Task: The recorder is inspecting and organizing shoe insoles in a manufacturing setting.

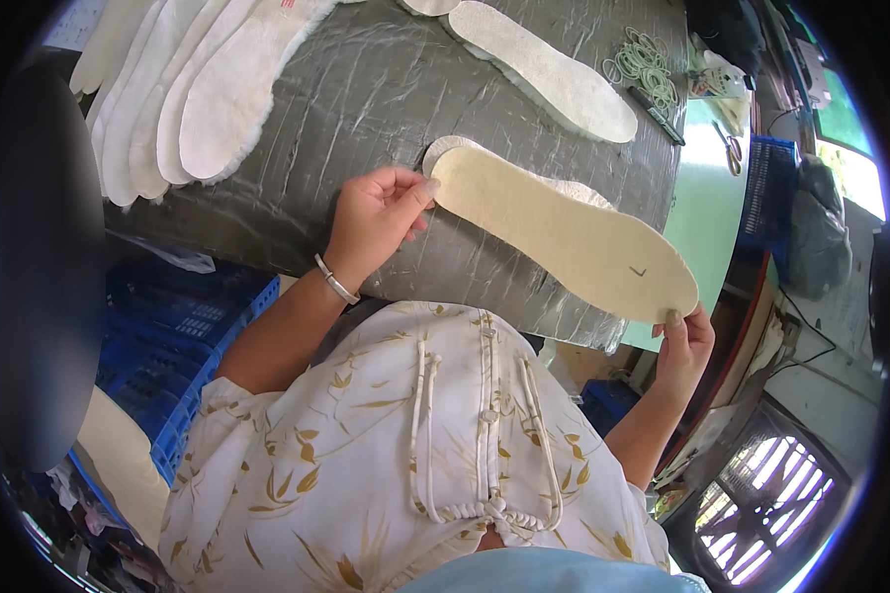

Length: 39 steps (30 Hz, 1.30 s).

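Note:
Between my two hands a flat beige insole (564,232) is held slantwise over the near part of the table. My left hand (378,215) pinches its narrower end at the upper left, thumb on top. At the lower right, my right hand (684,341) grips the wider end, which bears a small dark mark. A pale insole (447,150) lies behind it on the table, mostly covered by the one I hold. Farther back rests a fleecy insole (549,71), its furry edge showing along the near side.
Several fleece insoles (232,94) overlap in a row at the far left of the grey, plastic-covered table (356,89). A bundle of pale cord (645,67), a dark marker (658,117) and scissors (729,148) lie at the right. Blue crates (183,311) stand at the lower left.

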### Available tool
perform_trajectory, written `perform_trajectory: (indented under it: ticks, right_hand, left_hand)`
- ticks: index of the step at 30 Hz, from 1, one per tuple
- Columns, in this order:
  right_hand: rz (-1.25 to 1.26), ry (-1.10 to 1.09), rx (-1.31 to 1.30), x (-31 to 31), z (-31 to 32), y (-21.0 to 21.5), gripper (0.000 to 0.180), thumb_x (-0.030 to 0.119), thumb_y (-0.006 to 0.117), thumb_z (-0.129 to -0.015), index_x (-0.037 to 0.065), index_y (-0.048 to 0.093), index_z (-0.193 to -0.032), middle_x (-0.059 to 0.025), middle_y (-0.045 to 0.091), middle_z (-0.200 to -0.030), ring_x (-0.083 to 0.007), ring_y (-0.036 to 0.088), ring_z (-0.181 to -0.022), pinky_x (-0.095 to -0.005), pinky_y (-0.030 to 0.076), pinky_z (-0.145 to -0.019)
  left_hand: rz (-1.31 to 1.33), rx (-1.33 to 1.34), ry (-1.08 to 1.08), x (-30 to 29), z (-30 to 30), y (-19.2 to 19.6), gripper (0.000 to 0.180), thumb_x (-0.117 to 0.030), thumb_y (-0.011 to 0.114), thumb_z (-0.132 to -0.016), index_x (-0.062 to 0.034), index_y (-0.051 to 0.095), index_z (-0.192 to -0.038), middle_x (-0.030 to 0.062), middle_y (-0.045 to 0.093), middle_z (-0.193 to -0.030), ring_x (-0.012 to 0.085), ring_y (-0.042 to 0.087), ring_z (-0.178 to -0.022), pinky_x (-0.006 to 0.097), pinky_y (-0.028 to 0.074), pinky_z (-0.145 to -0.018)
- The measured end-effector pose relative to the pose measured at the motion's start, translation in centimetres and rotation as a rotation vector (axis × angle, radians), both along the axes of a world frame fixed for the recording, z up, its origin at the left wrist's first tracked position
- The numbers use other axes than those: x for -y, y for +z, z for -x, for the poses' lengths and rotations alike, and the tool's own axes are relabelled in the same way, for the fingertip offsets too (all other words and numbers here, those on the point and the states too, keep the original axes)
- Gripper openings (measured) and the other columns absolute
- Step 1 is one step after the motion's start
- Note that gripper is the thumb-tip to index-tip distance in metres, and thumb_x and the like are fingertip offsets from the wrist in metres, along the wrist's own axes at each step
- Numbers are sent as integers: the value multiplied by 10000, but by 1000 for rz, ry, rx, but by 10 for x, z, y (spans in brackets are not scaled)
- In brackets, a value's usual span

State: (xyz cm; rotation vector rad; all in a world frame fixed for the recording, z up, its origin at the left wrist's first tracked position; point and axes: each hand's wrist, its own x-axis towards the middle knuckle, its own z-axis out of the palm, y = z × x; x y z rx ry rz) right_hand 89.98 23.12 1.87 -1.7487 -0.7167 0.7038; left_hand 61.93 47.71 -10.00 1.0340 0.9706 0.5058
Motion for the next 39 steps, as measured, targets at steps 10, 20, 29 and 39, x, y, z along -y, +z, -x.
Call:
perform_trajectory:
  ticks: [10, 20, 29, 39]
  right_hand:
    - [94, -93, -73, -19, -11, -4, 193, 125, 703, -867, -16, 629, -976, -17, 618, -787, -54, 478, -580, -193, 366, -508]
    - [119, -95, -183, -20, -23, -13, 305, 180, 743, -835, -23, 638, -1038, -26, 624, -766, -78, 515, -588, -214, 394, -514]
    - [106, -81, -225, -16, -25, -17, 341, 183, 749, -829, -33, 638, -1068, -50, 656, -825, -82, 547, -618, -208, 403, -528]
    - [94, 32, -217, -14, -27, -30, 255, 192, 697, -881, 9, 640, -1049, -22, 627, -821, -68, 499, -610, -212, 378, -535]
  left_hand:
    - [2, -24, 15, -10, -5, -4, 170, -152, 665, -906, 18, 659, -901, 24, 622, -649, 34, 502, -456, 191, 365, -390]
    - [6, -98, -59, -16, -6, -4, 141, -100, 646, -913, 41, 634, -912, 22, 619, -642, 31, 535, -525, 194, 409, -410]
    - [-12, -117, -42, -13, -7, -7, 131, -92, 632, -917, 38, 631, -904, 21, 620, -639, 27, 531, -518, 192, 400, -403]
    - [-31, -184, -17, -14, -11, -4, 132, -92, 603, -930, 34, 619, -896, 38, 615, -606, 29, 479, -433, 207, 365, -388]
